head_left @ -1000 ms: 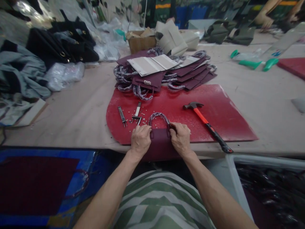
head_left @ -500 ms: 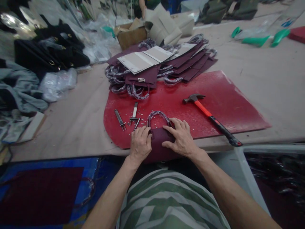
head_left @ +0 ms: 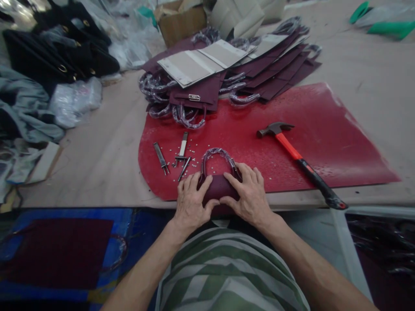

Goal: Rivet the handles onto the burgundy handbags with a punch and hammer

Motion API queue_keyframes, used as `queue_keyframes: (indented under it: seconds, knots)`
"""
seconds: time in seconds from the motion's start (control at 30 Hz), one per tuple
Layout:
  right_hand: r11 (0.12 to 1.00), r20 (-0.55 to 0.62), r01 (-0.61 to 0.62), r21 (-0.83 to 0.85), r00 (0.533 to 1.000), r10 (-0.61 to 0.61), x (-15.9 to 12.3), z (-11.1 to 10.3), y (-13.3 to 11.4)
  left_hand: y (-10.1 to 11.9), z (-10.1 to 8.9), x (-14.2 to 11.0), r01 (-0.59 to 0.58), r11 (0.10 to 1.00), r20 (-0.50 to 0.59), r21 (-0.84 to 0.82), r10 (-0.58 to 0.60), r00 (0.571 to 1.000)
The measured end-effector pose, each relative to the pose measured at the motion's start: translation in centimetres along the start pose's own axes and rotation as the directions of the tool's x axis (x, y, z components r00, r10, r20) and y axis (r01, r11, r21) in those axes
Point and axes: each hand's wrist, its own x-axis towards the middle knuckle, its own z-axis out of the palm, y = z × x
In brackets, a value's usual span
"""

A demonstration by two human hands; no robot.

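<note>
Both hands are on a maroon bag panel [head_left: 221, 186] at the table's front edge. Its plastic-wrapped handle [head_left: 216, 151] arches away from me over a red mat [head_left: 233, 129]. My left hand [head_left: 193, 201] grips the panel's left side, thumb on top and fingers curled at the edge. On the right side my right hand [head_left: 249, 192] does the same, and the two thumb tips nearly meet. Just beyond my left hand lie two pronged punches [head_left: 161, 157] [head_left: 183, 147], a thin metal rod [head_left: 184, 169] and several tiny metal bits.
A claw hammer [head_left: 298, 162] with a red and black handle lies to the right on the mat. Behind stands a stack of maroon panels [head_left: 210, 93] with wrapped handles, near a cardboard box [head_left: 181, 23]. Black bags [head_left: 65, 56] sit left; a white bin [head_left: 352, 255] stands right.
My left thumb has spread onto the panel and my right hand has shifted slightly. The panel looks more folded over towards me. The view has tilted downward and moved closer.
</note>
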Motion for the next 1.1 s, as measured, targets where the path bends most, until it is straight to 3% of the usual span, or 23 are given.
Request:
queue_keyframes:
  seconds: [0.37,0.53,0.6,0.7,0.77,0.87,0.97,1.1]
  knots:
    - [0.995,-0.097,0.072,-0.071,0.992,-0.079,0.3,1.1,1.3,0.7,0.9,-0.7,0.001,1.0,-0.018,0.014,-0.001,1.0]
    - [0.991,-0.119,0.096,-0.097,0.987,-0.108,0.7,1.3,1.6,0.4,-0.5,-0.4,0.021,0.992,-0.099,-0.123,-0.033,0.995]
    - [0.992,-0.11,0.085,-0.093,0.989,-0.095,0.6,1.1,1.5,-1.2,-1.8,0.3,0.102,0.964,-0.226,-0.245,-0.159,0.961]
    - [0.993,-0.096,0.073,-0.091,0.992,-0.082,0.6,0.9,1.3,-5.3,-4.0,2.1,0.31,0.867,-0.364,-0.39,-0.454,0.813]
    - [0.993,-0.092,0.071,-0.09,0.993,-0.079,0.6,0.8,1.3,-8.1,-5.3,3.8,0.443,0.813,-0.322,-0.378,-0.564,0.761]
    - [0.995,-0.093,0.067,-0.078,0.993,-0.074,0.6,0.8,1.3,-10.5,-6.6,6.6,0.542,0.802,-0.147,-0.251,-0.585,0.798]
    - [0.995,-0.087,0.068,-0.077,0.993,-0.074,0.6,0.8,1.3,-10.3,-6.8,9.4,0.571,0.811,0.01,-0.124,-0.575,0.818]
    - [0.996,-0.053,0.045,-0.072,0.997,-0.049,0.6,0.6,1.1,-8.5,-5.6,12.7,0.586,0.81,0.186,-0.014,-0.574,0.798]
